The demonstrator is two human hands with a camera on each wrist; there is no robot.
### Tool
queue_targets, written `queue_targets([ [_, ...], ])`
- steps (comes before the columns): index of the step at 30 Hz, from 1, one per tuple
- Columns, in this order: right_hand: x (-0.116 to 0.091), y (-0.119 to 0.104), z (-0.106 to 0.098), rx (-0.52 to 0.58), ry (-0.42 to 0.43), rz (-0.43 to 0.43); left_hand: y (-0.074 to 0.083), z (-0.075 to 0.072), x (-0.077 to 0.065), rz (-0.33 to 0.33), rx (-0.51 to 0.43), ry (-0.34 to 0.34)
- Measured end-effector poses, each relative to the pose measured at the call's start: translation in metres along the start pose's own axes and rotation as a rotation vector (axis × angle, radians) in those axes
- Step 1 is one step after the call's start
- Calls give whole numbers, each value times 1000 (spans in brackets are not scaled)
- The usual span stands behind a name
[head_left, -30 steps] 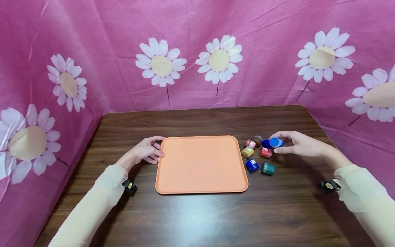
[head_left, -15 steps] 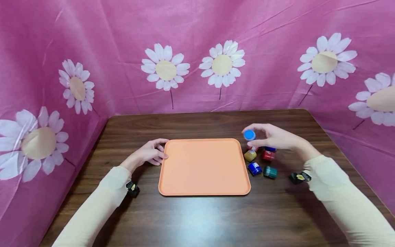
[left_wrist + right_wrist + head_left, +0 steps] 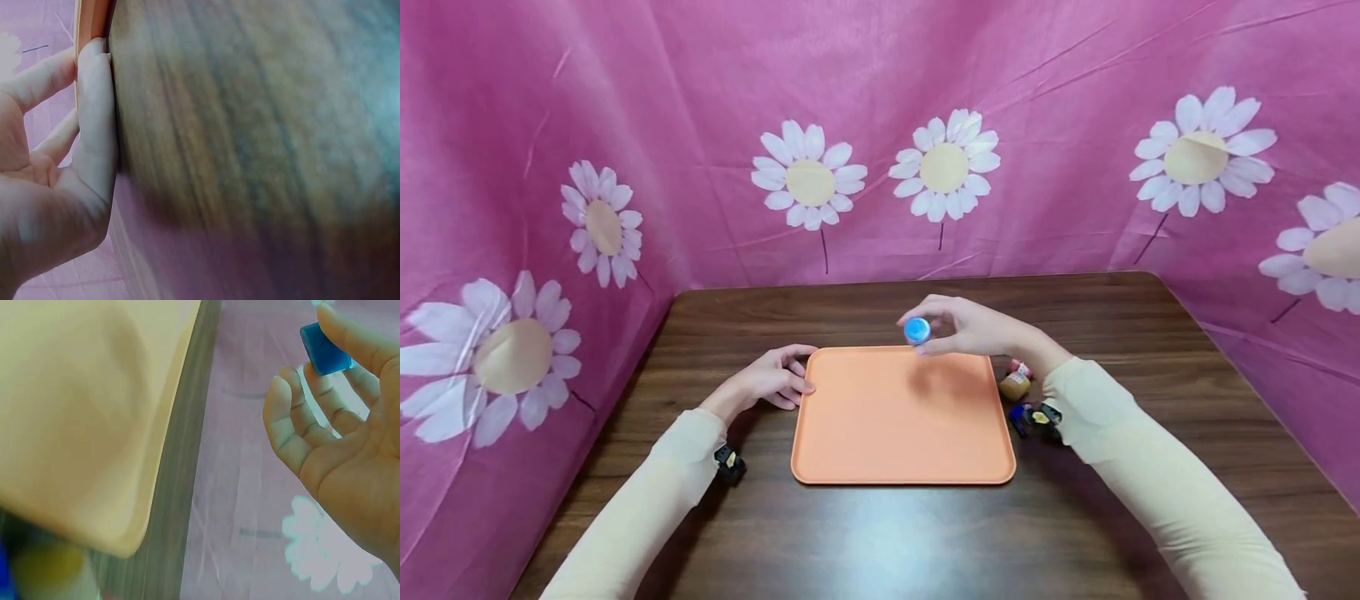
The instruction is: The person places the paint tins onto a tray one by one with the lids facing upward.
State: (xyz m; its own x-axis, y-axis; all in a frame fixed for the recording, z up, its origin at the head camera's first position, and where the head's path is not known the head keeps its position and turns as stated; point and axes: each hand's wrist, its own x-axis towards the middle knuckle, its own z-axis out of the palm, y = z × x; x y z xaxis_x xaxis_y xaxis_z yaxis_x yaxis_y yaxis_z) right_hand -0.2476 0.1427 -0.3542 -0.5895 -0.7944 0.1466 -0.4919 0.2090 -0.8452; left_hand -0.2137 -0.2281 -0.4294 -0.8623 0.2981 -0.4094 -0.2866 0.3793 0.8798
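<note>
An orange tray (image 3: pixel 904 417) lies flat on the wooden table. At its left side my left hand (image 3: pixel 775 377) holds the rim, and the left wrist view shows the fingers (image 3: pixel 94 119) against the tray's edge (image 3: pixel 92 19). My right hand (image 3: pixel 973 327) pinches a small paint jar (image 3: pixel 917 331) with a blue lid between thumb and fingers, above the tray's far edge. In the right wrist view the blue jar (image 3: pixel 326 349) is clear of the tray surface. The tray bears only a shadow of the hand.
Beside the tray's right edge lie a yellow jar (image 3: pixel 1015 385), a red one (image 3: pixel 1019 367) and a dark blue one (image 3: pixel 1019 419), partly covered by the right wrist's camera and sleeve. A pink daisy-print cloth (image 3: pixel 880 75) hangs behind the table (image 3: pixel 760 312).
My right hand has carried the blue-lidded paint jar leftward from the group of jars to above the tray. The left hand keeps its place on the rim. The head view has shifted slightly.
</note>
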Motion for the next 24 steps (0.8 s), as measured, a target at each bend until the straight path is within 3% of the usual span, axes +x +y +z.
queue_targets([
  [12, 50, 2, 42, 50, -22, 68, -2, 2, -1, -16, 4, -1],
  [19, 66, 13, 63, 68, -18, 114, -6, -1, 1, -22, 17, -1],
  [24, 72, 25, 72, 168, 17, 172, -4, -2, 3, -8, 19, -5],
])
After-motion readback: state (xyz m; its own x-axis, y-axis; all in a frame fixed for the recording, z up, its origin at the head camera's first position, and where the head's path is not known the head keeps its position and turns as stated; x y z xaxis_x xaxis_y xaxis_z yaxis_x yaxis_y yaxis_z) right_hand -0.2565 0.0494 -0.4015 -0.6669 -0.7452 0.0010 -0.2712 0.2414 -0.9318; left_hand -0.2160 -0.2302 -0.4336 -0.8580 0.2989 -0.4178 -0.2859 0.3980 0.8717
